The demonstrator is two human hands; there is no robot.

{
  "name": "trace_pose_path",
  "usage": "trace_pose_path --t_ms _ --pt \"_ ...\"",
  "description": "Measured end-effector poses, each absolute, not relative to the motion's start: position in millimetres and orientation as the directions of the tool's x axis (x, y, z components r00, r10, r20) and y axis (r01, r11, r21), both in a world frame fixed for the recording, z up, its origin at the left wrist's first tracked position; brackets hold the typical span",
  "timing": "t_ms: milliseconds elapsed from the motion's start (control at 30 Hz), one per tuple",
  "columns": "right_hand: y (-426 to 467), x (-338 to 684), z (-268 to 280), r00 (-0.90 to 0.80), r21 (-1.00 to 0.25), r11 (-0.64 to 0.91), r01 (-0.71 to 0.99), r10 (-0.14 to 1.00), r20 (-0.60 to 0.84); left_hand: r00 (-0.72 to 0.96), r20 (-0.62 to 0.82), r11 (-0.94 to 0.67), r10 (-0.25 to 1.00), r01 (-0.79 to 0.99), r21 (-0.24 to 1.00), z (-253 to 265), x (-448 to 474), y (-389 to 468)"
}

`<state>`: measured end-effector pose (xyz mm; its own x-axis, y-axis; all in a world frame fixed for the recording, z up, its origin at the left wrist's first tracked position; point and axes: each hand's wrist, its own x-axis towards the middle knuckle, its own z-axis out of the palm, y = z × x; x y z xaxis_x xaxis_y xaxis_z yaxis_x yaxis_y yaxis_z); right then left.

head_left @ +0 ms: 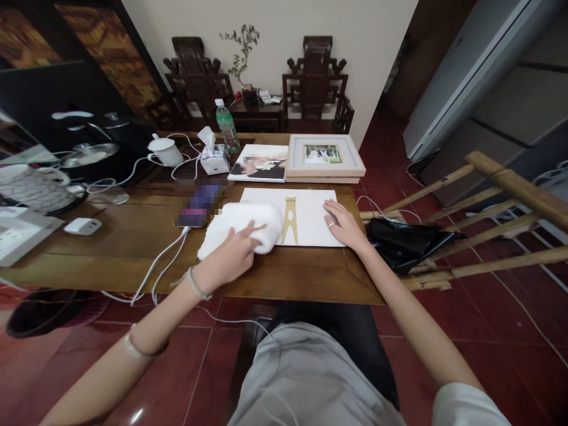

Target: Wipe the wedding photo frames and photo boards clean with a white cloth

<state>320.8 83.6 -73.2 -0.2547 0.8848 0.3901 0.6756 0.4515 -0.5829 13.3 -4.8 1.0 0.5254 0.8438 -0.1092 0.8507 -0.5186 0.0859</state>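
My left hand (235, 254) is closed on a fluffy white cloth (222, 228), its fingers pressed into the bunched fabric. The cloth covers the left part of a flat white panel (313, 219) lying near the table's front edge. On the panel's middle is a tan piece with two legs (290, 219), a rounded hole and a small eared top. My right hand (341, 223), with a ring on one finger, rests on the panel's right end, fingers stretched out. How far the cloth reaches under my left hand is hidden.
Behind the panel lie a framed picture (326, 155) and a photo print (260, 163). A tissue box (215, 160), a green-labelled bottle (227, 126) and a lidded cup (165, 151) stand left. A phone (197, 204) with cables (166, 260) is beside the cloth. A bamboo rack (470, 219) stands right.
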Motion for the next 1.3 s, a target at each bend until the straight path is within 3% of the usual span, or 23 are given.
trace_pose_path --t_ms 267,667,900,1067,1300 --pt "83.5 320.9 -72.8 -0.240 -0.597 0.445 0.667 0.887 0.393 0.437 0.032 -0.437 0.899 0.899 0.008 -19.7 25.8 91.7" --pt "84.1 320.0 -73.5 -0.246 -0.612 0.452 0.649 0.886 0.394 0.553 -0.078 -0.546 0.830 0.832 0.098 -0.5 27.6 -28.9" --pt "83.6 320.0 -72.5 -0.234 -0.602 0.439 0.667 0.891 0.390 0.519 -0.157 -0.494 0.840 0.852 0.172 0.2 30.4 40.0" --pt "83.6 321.1 -72.4 -0.239 -0.614 0.445 0.651 0.889 0.391 0.478 -0.093 -0.454 0.873 0.869 0.198 -7.5 61.1 89.6" --pt "84.3 320.4 -72.7 -0.242 -0.601 0.447 0.662 0.887 0.393 0.554 -0.068 -0.542 0.830 0.829 0.139 -6.3 98.7 49.3"
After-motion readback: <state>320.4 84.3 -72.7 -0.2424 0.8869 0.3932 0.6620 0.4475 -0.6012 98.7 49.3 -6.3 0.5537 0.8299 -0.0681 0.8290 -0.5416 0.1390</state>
